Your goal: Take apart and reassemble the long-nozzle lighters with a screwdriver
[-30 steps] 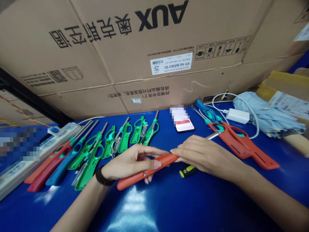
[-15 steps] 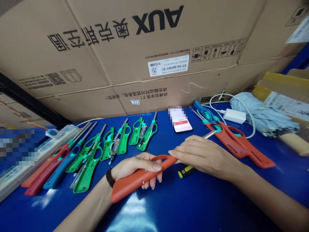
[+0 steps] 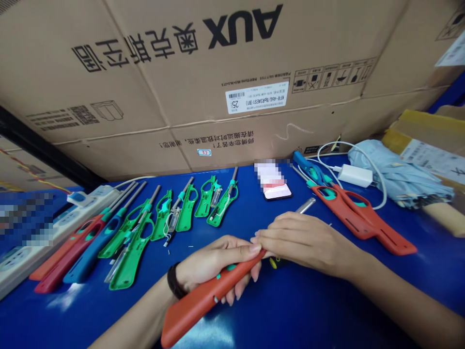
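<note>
My left hand [image 3: 223, 264] is wrapped around the body of an orange-red gas lighter [image 3: 203, 303], which slants with its butt end toward me. At the lighter's front end my right hand [image 3: 298, 242] is closed over the neck, its fingertips close to my left thumb. A metal tube [image 3: 306, 205] sticks out beyond the right knuckles. Small bits of green show along the lighter's side. Under my right hand lies a tool with a yellow and black handle [image 3: 275, 262], mostly hidden.
Several opened green lighter shells [image 3: 128, 259] lie left and centre on the blue table [image 3: 232, 223]. Whole lighters [image 3: 95, 246] rest beside a power strip [image 3: 54, 225]. A phone [image 3: 278, 192], orange lighters [image 3: 363, 213], a white charger [image 3: 354, 175] and an umbrella [image 3: 403, 174] lie right. Behind stands a cardboard box [image 3: 196, 97].
The lighter and both hands have come slightly nearer to me. My left hand has slid forward along the lighter, its thumb now up against the right fingers and covering the trigger loop.
</note>
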Demonstrator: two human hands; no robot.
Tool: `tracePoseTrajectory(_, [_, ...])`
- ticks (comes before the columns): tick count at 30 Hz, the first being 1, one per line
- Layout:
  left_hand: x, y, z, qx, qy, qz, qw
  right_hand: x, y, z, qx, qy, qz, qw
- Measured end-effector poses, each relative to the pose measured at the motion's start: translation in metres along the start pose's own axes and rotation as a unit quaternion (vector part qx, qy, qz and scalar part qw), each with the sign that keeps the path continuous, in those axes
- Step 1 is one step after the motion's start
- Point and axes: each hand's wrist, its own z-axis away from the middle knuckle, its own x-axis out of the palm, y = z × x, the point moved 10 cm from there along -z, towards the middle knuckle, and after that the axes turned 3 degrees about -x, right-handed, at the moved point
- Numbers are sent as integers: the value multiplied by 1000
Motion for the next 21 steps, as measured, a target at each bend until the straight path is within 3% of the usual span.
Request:
tracePoseTrajectory(3, [-3,3,-1,19,32,-20,999,3,7,-1,30,-11,-9,999])
tracePoseTrajectory(6, [-11,15,4,69,100,-67,990,0,14,-3,74,-16,-6,997])
tracePoseTrajectory(7, [-13,21,8,90,122,-88,985,-6,20,-3,102,4,-12,995])
tracePoseTrajectory(9, [-13,32,15,129,158,-128,971,-29,38,4,191,118,-37,974])
tracePoseTrajectory(12, [-14,45,25,174,201,-175,948,-62,68,41,323,350,-82,875])
tracePoseTrajectory(14, [-14,50,29,191,226,-205,933,-60,83,58,374,417,-153,814])
tracePoseTrajectory(17, [-14,55,34,210,262,-268,903,-23,100,57,440,364,-362,737])
tracePoseTrajectory(19, [-12,59,37,224,284,-322,875,-1,97,48,456,311,-475,685])
tracePoseTrajectory(21, [-8,62,40,235,300,-373,846,7,91,42,452,291,-519,665])
